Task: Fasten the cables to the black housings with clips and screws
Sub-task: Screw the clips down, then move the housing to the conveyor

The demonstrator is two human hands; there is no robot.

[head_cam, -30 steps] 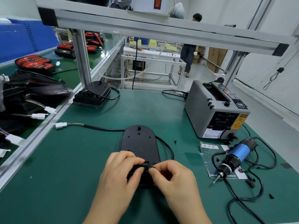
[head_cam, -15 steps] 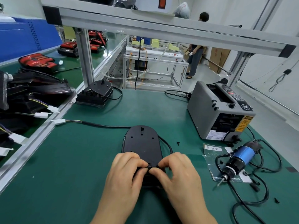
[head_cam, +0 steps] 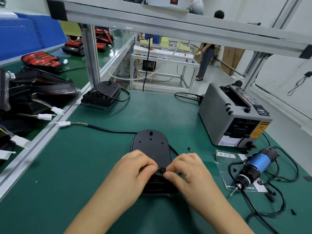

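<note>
left hand (head_cam: 133, 171) and right hand (head_cam: 190, 173) both pinch a small black clip (head_cam: 162, 170) at the near end of the black housing (head_cam: 151, 146), long axis pointing away, with the electric screwdriver (head_cam: 253, 168) lying nearer the right hand.

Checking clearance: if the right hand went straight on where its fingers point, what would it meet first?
The right hand pinches the small black clip; just beyond it, likely the left hand.
</note>
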